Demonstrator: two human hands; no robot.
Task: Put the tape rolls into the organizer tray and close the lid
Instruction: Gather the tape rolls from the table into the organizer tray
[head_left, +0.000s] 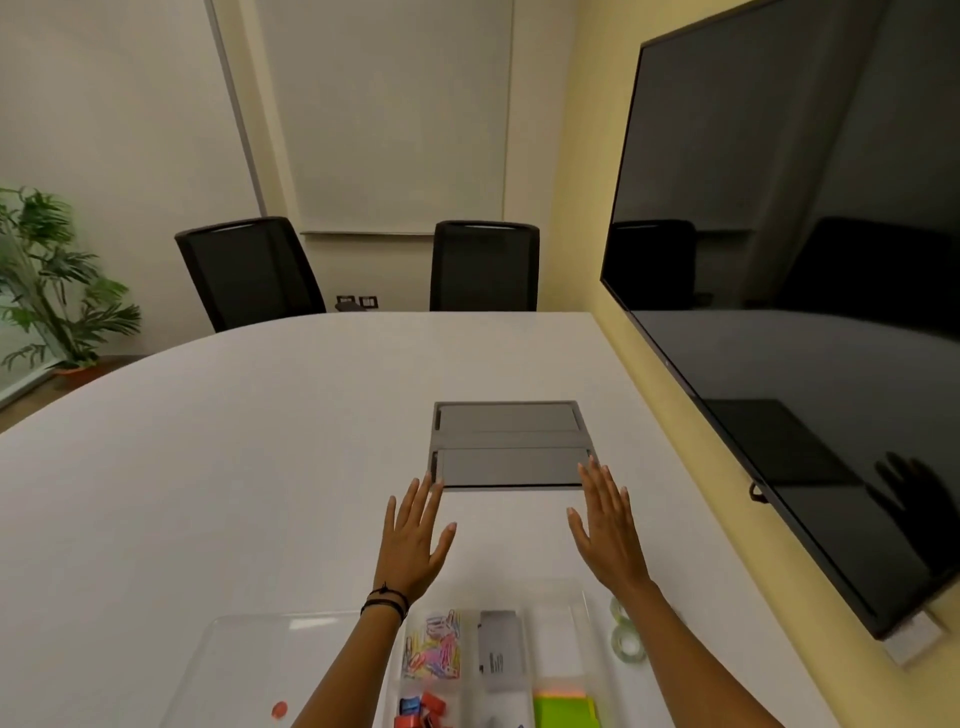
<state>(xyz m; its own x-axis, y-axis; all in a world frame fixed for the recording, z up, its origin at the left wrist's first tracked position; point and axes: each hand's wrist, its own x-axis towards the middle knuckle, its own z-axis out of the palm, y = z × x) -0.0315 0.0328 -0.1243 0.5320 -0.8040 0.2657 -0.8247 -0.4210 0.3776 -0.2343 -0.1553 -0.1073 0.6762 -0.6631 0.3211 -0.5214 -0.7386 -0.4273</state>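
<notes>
On a white table (234, 467) in a meeting room, both hands were stretched forward, palms down and fingers spread, holding nothing. The left hand (413, 540) and right hand (605, 530) were well apart from each other, their fingertips reaching the near edge of a grey panel (511, 447) set flat into the table.

Nearer the person, at the bottom of the view, sat a clear organizer tray (558, 623) divided into compartments. One compartment held coloured paper clips (434, 649), another a grey box (500, 649), another green sticky notes (563, 712); the compartment beyond the notes looked empty. A clear lid (260, 660) lay flat on the table just left of the tray, with a small red dot (279, 709) on it.

Two clear tape rolls (626, 634) lay on the table just right of the tray, partly hidden behind the right forearm.

By the look of it, no roll had been picked up yet, so the task stood at its start. The next move would likely call for drawing the right hand back to the rolls, lifting one, and dropping it into the empty compartment.
</notes>
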